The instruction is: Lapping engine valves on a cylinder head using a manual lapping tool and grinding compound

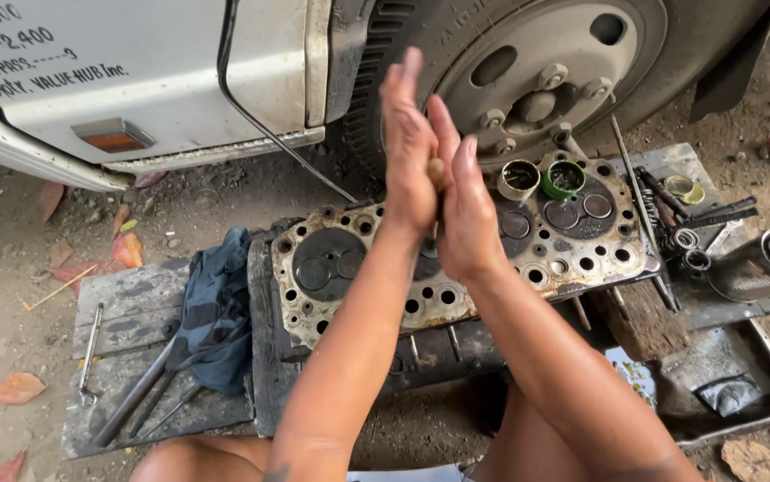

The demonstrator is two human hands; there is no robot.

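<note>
Behind both hands a truck wheel (536, 80) is seen, and directly beneath them a cylinder head (456, 245) is laid face up on wooden blocks, judged heavy, rigid and oily, best gripped at its outer edges. A thin wooden stick (437, 170) is pressed between the flat, extended palms of the left hand (407, 152) and right hand (465, 214); it is judged light, stiff and easily rolled. To the right hand's far side, two small tins (541, 178) are set.

Open air above the cylinder head (572, 259); wheel (528, 71) blocks behind, small tins (541, 178) crowd its far edge.
</note>
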